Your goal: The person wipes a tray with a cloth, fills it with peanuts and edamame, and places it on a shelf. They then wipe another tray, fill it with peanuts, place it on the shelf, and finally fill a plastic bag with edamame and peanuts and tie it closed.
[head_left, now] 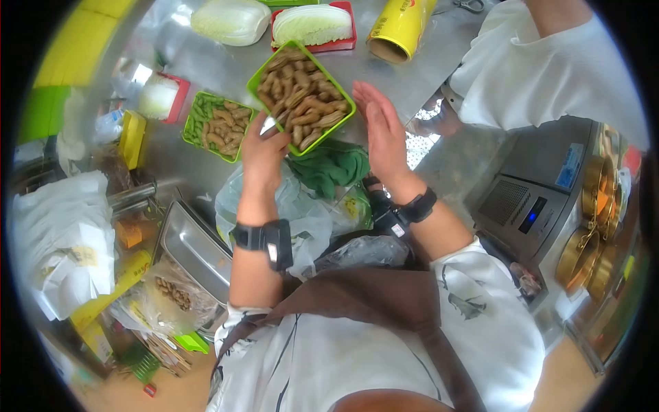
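Observation:
A bright green tray (338, 117) heaped with peanuts in their shells (302, 89) is at the upper middle. My left hand (266, 145) is closed at its lower left edge, fingers curled over the rim. To the right of the tray, my right hand (383, 134) is held open and flat, fingers stretched out and nothing in it. A smaller green tray (214, 150) stands left of my left hand, with green pods (200, 111) in one half and peanuts in the other. A dark green cloth (333, 168) lies below the big tray, between my wrists.
Cabbage halves (312, 25) and a yellow roll (401, 27) lie on the metal counter (185, 69). Clear plastic bags (302, 213) are near my body. A steel pan (195, 237) is at left. Another person's white sleeve (542, 69) is at upper right, above a grey machine (528, 199).

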The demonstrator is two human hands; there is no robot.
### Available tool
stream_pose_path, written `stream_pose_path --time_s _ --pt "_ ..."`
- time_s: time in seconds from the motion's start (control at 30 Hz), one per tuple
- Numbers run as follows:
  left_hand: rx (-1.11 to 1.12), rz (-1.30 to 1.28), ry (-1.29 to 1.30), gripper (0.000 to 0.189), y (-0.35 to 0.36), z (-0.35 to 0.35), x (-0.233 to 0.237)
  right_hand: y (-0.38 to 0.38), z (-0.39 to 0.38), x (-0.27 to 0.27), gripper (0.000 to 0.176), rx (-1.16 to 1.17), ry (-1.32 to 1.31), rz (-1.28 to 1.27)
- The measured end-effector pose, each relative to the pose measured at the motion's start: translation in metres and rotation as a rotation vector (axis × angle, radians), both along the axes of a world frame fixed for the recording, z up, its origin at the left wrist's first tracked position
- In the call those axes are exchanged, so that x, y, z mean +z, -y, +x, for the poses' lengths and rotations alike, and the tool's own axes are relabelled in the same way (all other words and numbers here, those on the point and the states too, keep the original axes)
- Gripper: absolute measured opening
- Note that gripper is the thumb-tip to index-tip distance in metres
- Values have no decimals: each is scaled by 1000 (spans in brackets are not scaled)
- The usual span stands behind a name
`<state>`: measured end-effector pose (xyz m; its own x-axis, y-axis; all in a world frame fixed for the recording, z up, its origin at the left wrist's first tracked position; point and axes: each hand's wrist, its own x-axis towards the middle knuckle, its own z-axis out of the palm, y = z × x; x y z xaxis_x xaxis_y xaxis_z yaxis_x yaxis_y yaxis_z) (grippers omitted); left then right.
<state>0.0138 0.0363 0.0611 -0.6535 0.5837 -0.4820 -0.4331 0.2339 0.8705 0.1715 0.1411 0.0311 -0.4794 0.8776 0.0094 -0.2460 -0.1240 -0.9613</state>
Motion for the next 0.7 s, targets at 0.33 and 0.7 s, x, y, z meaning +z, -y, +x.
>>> stream_pose_path --time_s 0.33,0.7 --pt "94 -44 -90 68 46 -11 47 18 -23 -46 48 466 532 1118" --pt "-2 -120 -88 67 30 11 47 -14 -65 7 40 586 -414 -889"
